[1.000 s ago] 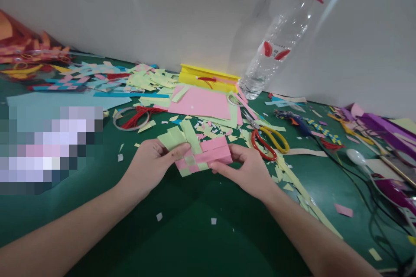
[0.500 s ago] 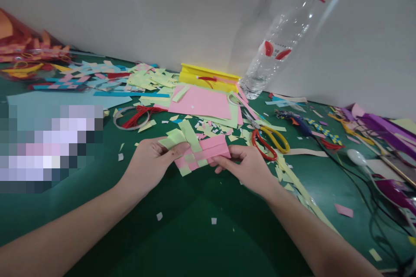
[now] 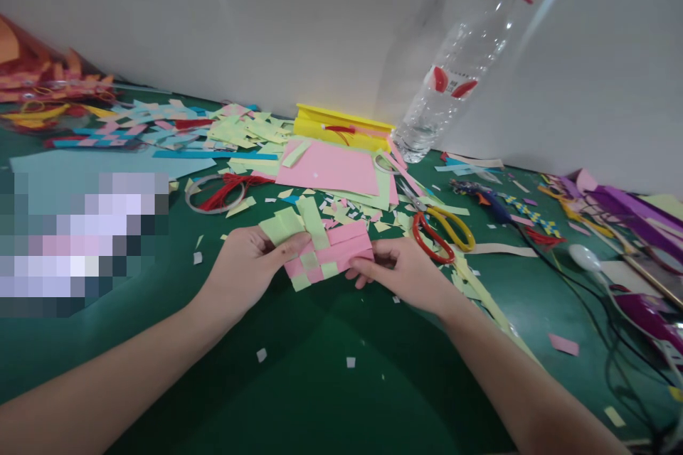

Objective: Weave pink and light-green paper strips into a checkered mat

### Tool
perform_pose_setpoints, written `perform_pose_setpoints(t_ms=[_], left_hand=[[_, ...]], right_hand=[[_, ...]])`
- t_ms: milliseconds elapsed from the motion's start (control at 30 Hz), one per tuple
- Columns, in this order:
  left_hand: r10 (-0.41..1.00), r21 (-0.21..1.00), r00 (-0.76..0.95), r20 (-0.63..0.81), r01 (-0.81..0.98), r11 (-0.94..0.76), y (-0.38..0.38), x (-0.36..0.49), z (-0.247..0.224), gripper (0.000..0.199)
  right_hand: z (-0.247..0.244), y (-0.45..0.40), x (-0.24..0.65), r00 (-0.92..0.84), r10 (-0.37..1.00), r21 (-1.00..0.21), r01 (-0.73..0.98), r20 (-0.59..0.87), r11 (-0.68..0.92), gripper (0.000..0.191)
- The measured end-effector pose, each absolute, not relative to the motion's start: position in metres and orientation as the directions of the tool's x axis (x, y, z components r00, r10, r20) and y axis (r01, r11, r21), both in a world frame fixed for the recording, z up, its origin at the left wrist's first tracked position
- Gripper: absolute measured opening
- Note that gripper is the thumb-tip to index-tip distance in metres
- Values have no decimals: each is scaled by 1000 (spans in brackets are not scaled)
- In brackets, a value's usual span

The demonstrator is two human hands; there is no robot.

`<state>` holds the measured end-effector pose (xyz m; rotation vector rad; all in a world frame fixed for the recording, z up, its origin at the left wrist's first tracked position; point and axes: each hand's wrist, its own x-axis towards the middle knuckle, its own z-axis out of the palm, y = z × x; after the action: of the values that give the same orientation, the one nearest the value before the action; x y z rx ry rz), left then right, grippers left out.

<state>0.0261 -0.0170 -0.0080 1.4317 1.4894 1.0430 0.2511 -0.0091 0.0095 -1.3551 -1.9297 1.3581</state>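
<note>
A small piece of woven paper strips, pink crossed with pale green, is held above the green table. My left hand pinches its left side, thumb lying over the green strips. One green strip stands up from the top edge. At the lower left, pink and green squares alternate; the right part is plain pink bands. My right hand grips the right end, thumb in front and other fingers partly hidden behind. Scissors with red and yellow handles lie just beyond my right hand.
A plastic bottle leans against the wall. Pink paper, a tape ring and heaps of paper scraps lie behind my hands. A purple glue gun with a dark cord is at right. A blurred block covers the left.
My right thumb has slid down and right, baring more of the pink bands and a green square. The woven paper has shifted very slightly left. My left hand keeps its pinch.
</note>
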Motion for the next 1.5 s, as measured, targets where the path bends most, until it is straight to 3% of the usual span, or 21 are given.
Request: perform_pose_setpoints(t_ms=[267, 467, 633, 800, 1000, 1100, 1367, 1500], left_hand=[[993, 971, 12, -114, 213, 109, -17, 28, -5, 33], [996, 915, 65, -58, 403, 27, -17, 29, -5, 31], [995, 837, 89, 53, 539, -93, -21, 31, 3, 39], [991, 797, 105, 84, 590, -131, -23, 30, 4, 39], [988, 792, 108, 106, 591, -150, -22, 30, 5, 40], [988, 787, 111, 108, 598, -153, -22, 30, 3, 39], [985, 784, 141, 99, 598, -165, -23, 30, 2, 37], [984, 778, 146, 102, 604, -170, -22, 29, 1, 39]], right_hand=[[10, -8, 252, -443, 884, -931, 364, -151, 23, 30], [8, -10, 248, -378, 918, -917, 396, -117, 46, 25], [12, -11, 248, -402, 915, -867, 469, -39, 169, 19], [13, -11, 248, -405, 913, -800, 529, 56, 283, 13], [10, -9, 251, -419, 906, -701, 627, 64, 340, 14], [11, -9, 251, -429, 901, -707, 619, 62, 343, 15], [17, -15, 251, -520, 845, -777, 478, 125, 409, 38], [16, -17, 252, -565, 820, -754, 500, 88, 425, 65]])
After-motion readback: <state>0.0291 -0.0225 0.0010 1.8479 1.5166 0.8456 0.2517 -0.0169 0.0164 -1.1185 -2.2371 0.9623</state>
